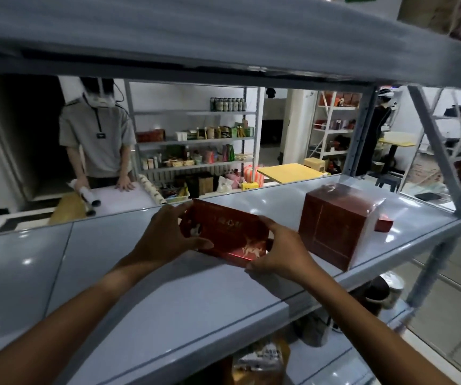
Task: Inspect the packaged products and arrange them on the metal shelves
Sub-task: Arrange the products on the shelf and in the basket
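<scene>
Box [225,233], red and flat, is being held over the middle of the grey metal shelf [57,262], near its front edge. Its face is carrying gold characters and a pale horse-like motif, but the print is too blurred to read. Its long axis is running from upper left to lower right, with the printed face tilting up toward the camera and the lower right corner sitting closest to the shelf; whether it is touching cannot be told.

Left hand [165,240] is gripping the left end, fingers curling over the top edge and thumb lying across the face. Right hand [275,251] is gripping the right end, thumb underneath along the near edge and fingers wrapping the far side. The box is lying between the two hands.

Just beside it to the right, a larger dark red carton [335,226] in clear wrap is standing upright on the same shelf. Beyond the shelf, a person in a grey shirt [97,140] is standing at a table.
</scene>
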